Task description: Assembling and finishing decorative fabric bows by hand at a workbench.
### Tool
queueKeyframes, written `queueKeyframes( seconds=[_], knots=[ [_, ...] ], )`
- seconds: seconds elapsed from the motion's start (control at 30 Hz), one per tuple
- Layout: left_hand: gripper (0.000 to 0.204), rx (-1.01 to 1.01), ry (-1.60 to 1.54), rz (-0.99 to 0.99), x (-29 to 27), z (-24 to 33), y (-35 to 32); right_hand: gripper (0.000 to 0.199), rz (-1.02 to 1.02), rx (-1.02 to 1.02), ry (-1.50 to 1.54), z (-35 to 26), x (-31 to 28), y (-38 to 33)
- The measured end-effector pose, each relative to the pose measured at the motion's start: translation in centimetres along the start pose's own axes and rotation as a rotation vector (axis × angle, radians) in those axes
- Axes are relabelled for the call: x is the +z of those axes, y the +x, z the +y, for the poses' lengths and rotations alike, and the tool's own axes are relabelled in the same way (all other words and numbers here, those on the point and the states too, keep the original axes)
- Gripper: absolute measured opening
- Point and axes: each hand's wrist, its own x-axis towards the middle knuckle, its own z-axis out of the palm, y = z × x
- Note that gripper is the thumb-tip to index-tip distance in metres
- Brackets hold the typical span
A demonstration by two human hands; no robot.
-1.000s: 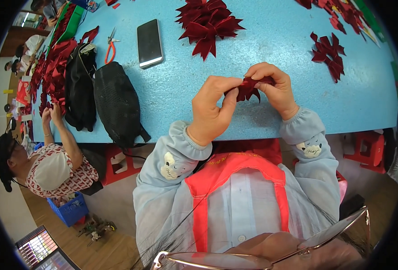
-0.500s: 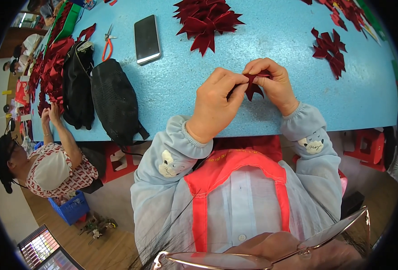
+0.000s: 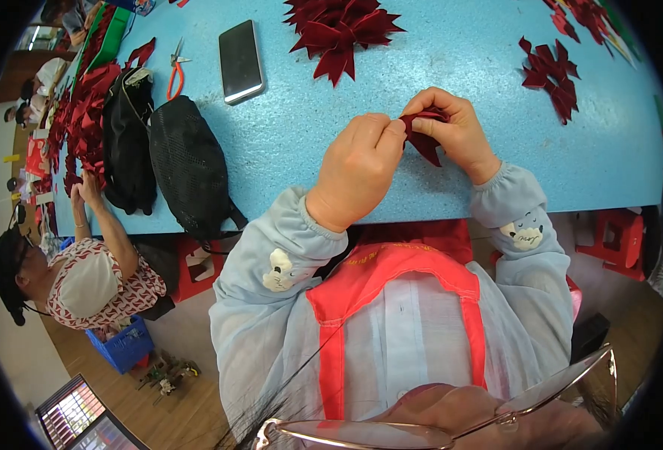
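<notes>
Your left hand (image 3: pixel 357 166) has rolled knuckles-up since the earlier frame; the dark red ribbon (image 3: pixel 424 146) shows a broader tail. Both your hands pinch it, above the table (image 3: pixel 279 154)'s near side; your right hand (image 3: pixel 460 133) grips the loop. Left fingers hide the join: uneven pressure could let folds slip. Farther: piled bows (image 3: pixel 339 37), untouched.

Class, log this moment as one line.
left hand: pinching dark-red ribbon | right hand: holding same ribbon | blue table: phone, pliers
</notes>
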Motion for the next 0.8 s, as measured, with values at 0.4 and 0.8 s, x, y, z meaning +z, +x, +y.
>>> queueKeyframes(
  seconds=[0.4, 0.8],
  knots=[
    [0.021, 0.034, 0.082, 0.012, 0.8, -0.5, -0.5, 0.008, -0.002, 0.049, -0.027, 0.3, 0.3, 0.1],
    [0.028, 0.219, 0.093, -0.356, -0.2, -1.7, 0.8, 0.010, -0.067, -0.052, -0.178, 1.1, 0.5, 0.1]
  ],
)
